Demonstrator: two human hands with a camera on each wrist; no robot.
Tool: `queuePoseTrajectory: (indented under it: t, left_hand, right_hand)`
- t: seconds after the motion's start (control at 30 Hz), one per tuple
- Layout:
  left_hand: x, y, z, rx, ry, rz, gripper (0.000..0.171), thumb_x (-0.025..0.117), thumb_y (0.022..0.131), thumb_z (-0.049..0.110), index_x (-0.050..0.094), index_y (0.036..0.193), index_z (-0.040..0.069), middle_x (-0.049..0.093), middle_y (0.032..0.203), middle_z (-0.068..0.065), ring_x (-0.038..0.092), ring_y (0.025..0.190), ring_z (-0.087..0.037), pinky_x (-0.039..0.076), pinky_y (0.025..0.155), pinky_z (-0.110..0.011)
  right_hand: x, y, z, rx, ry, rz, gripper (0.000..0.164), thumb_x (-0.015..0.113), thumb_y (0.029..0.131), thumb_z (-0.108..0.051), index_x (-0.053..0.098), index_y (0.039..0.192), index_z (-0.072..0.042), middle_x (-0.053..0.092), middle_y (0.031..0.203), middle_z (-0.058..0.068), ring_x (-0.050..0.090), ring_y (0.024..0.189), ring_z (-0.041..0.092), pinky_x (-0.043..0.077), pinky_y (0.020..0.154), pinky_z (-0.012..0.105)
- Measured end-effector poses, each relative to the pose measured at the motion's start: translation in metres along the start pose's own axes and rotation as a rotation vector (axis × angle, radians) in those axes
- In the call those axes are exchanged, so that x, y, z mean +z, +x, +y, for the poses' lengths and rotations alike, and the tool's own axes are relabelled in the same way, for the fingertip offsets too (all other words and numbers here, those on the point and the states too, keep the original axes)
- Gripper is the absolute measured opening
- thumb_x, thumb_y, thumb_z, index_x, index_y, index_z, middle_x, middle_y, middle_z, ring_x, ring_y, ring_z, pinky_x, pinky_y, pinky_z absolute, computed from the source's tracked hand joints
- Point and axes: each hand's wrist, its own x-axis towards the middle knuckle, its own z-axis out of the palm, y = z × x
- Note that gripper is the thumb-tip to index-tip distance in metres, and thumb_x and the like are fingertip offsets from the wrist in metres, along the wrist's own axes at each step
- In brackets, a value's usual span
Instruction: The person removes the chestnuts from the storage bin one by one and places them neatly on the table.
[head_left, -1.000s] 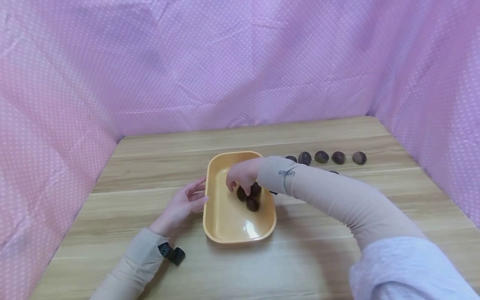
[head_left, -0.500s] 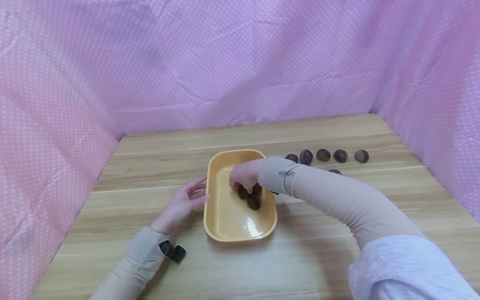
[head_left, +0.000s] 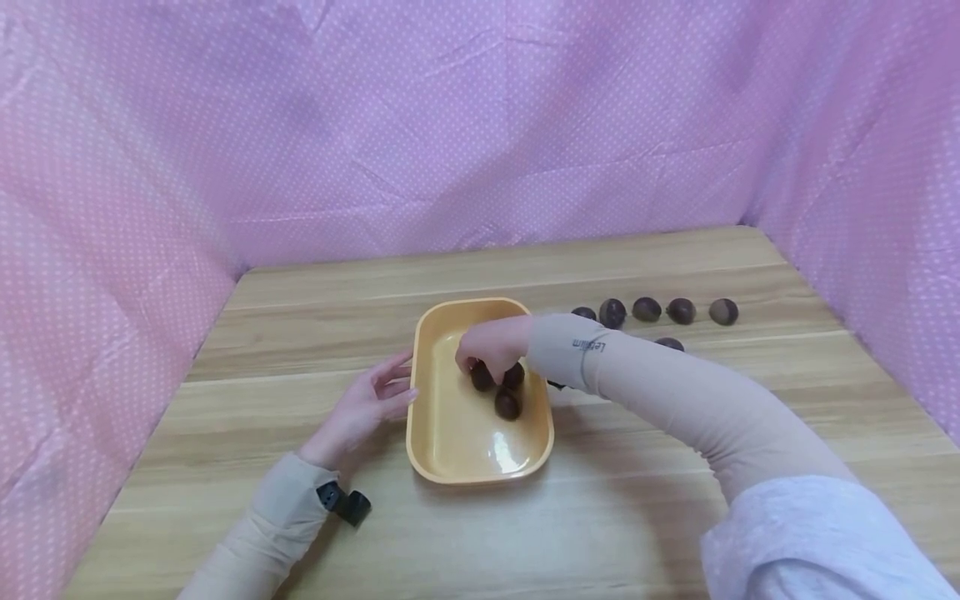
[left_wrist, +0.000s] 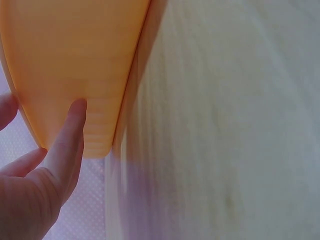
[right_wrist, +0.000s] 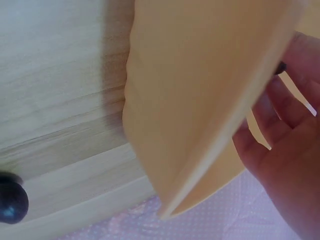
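Observation:
A yellow rectangular plastic box (head_left: 483, 477) without a lid stands near the middle of the table. My left hand (head_left: 363, 410) rests against its left side, with its fingers (left_wrist: 70, 132) fairly straight along the outer wall. Reaching in over the right rim, my right hand (head_left: 491, 346) has its fingertips curled about a dark brown chestnut (head_left: 481, 377) low in the box. Two more chestnuts lie close by: one (head_left: 513, 375) just right of the thumb, the other (head_left: 507, 404) nearer the front. In the right wrist view, the box wall hides most of what the fingers hold.
Several chestnuts (head_left: 647, 309) form a row on the wooden table (head_left: 337, 325), right of the box. Another chestnut (head_left: 670, 343) is partly hidden behind the right sleeve. Pink dotted cloth (head_left: 480, 150) walls the table at back and sides.
My right hand's fingers have closed in on the leftmost chestnut in the box, which has shifted slightly. The left hand stays at the box's side.

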Motion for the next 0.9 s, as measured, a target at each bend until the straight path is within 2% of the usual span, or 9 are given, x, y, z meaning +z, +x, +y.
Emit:
queuePoseTrajectory:
  t: [0.17, 0.27, 0.43, 0.53, 0.7, 0.9]
  left_hand:
    - [0.0, -0.002, -0.002, -0.001, 0.001, 0.003, 0.066, 0.059, 0.091, 0.003, 0.027, 0.148, 0.005, 0.041, 0.141, -0.026, 0.05, 0.123, -0.034, 0.053, 0.09, -0.028]
    - [0.001, -0.002, -0.003, -0.003, -0.014, -0.004, 0.066, 0.06, 0.091, 0.003, 0.027, 0.148, 0.005, 0.041, 0.141, -0.026, 0.05, 0.123, -0.034, 0.053, 0.091, -0.029]
    - [0.003, -0.001, -0.002, -0.01, -0.039, -0.005, 0.066, 0.06, 0.09, 0.003, 0.028, 0.148, 0.006, 0.04, 0.141, -0.024, 0.048, 0.125, -0.033, 0.053, 0.092, -0.029]
    - [0.003, 0.0, -0.001, -0.011, -0.019, 0.004, 0.066, 0.06, 0.09, 0.002, 0.028, 0.148, 0.006, 0.041, 0.14, -0.025, 0.05, 0.123, -0.033, 0.053, 0.091, -0.029]
    - [0.002, 0.002, -0.001, 0.002, -0.007, 0.009, 0.067, 0.06, 0.089, 0.001, 0.028, 0.148, 0.004, 0.04, 0.14, -0.027, 0.051, 0.121, -0.033, 0.054, 0.089, -0.03]
    - [0.0, 0.0, -0.003, 0.012, -0.011, 0.014, 0.066, 0.06, 0.09, 0.0, 0.028, 0.147, 0.003, 0.041, 0.139, -0.027, 0.05, 0.122, -0.034, 0.054, 0.089, -0.03]
  right_hand:
    - [-0.002, -0.005, 0.002, -0.028, 0.046, 0.079, 0.026, 0.07, 0.068, 0.003, 0.066, 0.091, -0.009, 0.063, 0.091, 0.001, 0.052, 0.084, 0.015, 0.047, 0.08, 0.025]
    - [-0.002, -0.013, 0.004, -0.085, 0.097, 0.18, 0.024, 0.07, 0.07, -0.001, 0.065, 0.092, -0.007, 0.065, 0.091, 0.004, 0.056, 0.087, 0.017, 0.048, 0.083, 0.027]
    - [-0.002, -0.034, 0.008, -0.133, 0.218, 0.385, 0.031, 0.07, 0.067, -0.001, 0.064, 0.097, -0.003, 0.064, 0.092, 0.008, 0.058, 0.087, 0.021, 0.05, 0.081, 0.029]
    - [0.0, -0.047, 0.005, -0.097, 0.327, 0.477, 0.034, 0.073, 0.067, -0.001, 0.064, 0.1, -0.001, 0.063, 0.093, 0.01, 0.058, 0.086, 0.022, 0.05, 0.078, 0.03]
    - [0.007, -0.06, -0.005, 0.019, 0.457, 0.597, 0.036, 0.077, 0.068, -0.003, 0.064, 0.102, 0.0, 0.066, 0.094, 0.008, 0.057, 0.086, 0.019, 0.05, 0.08, 0.03]
    - [0.021, -0.071, -0.013, 0.054, 0.513, 0.655, 0.039, 0.078, 0.067, -0.003, 0.066, 0.104, -0.001, 0.068, 0.094, 0.006, 0.061, 0.086, 0.017, 0.054, 0.08, 0.031]
